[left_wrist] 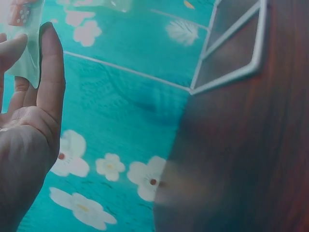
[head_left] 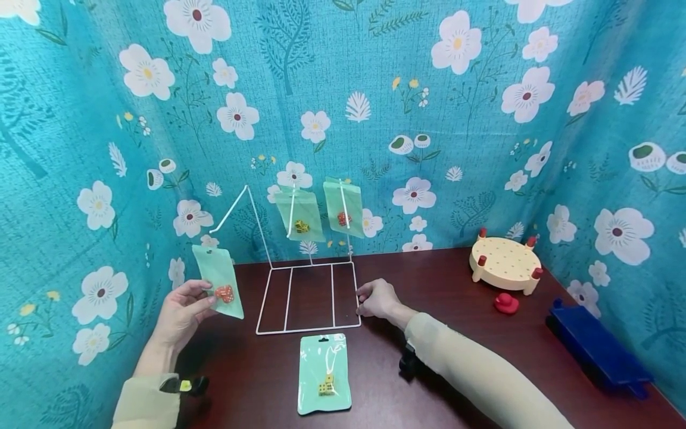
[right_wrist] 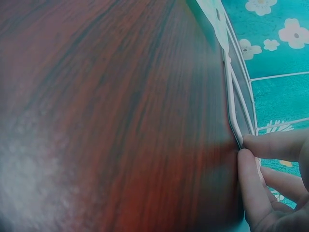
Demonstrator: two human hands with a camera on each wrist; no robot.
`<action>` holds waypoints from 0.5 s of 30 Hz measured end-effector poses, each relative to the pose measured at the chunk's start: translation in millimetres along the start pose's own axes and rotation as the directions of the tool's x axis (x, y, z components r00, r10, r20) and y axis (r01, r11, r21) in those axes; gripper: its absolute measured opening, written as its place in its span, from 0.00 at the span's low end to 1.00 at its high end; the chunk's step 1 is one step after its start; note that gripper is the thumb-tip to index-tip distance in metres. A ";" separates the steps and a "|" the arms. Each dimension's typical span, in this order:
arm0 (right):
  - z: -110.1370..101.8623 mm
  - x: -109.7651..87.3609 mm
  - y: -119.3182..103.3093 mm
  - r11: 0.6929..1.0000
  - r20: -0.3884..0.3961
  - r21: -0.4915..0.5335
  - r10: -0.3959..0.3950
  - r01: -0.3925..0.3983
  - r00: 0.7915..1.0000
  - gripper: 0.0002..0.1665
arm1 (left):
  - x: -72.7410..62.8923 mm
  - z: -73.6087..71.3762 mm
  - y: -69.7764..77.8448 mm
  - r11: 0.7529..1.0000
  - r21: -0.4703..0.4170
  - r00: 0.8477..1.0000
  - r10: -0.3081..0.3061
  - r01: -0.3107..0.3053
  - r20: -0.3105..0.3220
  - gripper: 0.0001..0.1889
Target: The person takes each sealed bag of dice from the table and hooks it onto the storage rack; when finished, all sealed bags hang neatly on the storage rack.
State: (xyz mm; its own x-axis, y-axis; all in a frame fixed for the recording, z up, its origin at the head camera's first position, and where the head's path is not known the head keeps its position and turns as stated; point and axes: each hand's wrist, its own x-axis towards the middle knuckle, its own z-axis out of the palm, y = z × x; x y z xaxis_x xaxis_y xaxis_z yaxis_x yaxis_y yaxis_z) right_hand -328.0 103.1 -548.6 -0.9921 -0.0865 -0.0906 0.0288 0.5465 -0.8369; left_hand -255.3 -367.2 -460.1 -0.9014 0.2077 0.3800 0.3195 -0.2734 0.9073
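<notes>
My left hand (head_left: 179, 316) pinches a pale green pouch (head_left: 214, 268) with orange-red dice (head_left: 224, 294) showing through it, its hang hole at the top. The pouch is below the tip of the left hook (head_left: 227, 211) of a white wire rack (head_left: 321, 329), apart from it. On the rack's other hooks hang a green pouch with yellow dice (head_left: 308, 205) and one with red dice (head_left: 351, 196). My right hand (head_left: 379, 300) holds the right side of the rack's base; in the right wrist view, thumb and fingertips (right_wrist: 248, 157) meet at the wire.
Another green pouch (head_left: 313, 363) with yellow dice lies flat in front of the rack. To the right are a round cream pegged stand (head_left: 504, 262), a small red hat-shaped piece (head_left: 506, 303) and a dark blue tray-like object (head_left: 597, 345). A flowered teal curtain (head_left: 375, 131) stands behind.
</notes>
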 end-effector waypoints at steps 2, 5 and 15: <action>1.2 6.1 6.9 0.999 -0.002 -0.036 -0.026 0.026 1.000 0.28 | -0.5 6.3 5.8 1.000 -0.016 1.000 0.024 -0.024 0.010 0.23; 4.0 14.0 15.5 0.997 -0.009 -0.069 -0.034 0.033 0.999 0.29 | -1.3 14.1 13.3 0.998 -0.036 0.998 0.061 -0.060 0.014 0.23; -4.7 -16.6 -11.7 0.999 -0.033 -0.032 -0.032 0.031 0.999 0.27 | -3.2 28.7 30.8 0.985 -0.065 0.987 0.160 -0.160 -0.002 0.24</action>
State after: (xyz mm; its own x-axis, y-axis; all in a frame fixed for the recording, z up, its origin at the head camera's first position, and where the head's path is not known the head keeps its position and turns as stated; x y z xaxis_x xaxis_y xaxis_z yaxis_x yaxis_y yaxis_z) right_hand -312.4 102.1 -534.7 -0.9960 -0.0767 -0.0459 -0.0061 0.5703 -0.8214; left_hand -234.1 -349.4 -428.2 -0.8391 0.1591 0.5202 0.4403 -0.3632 0.8211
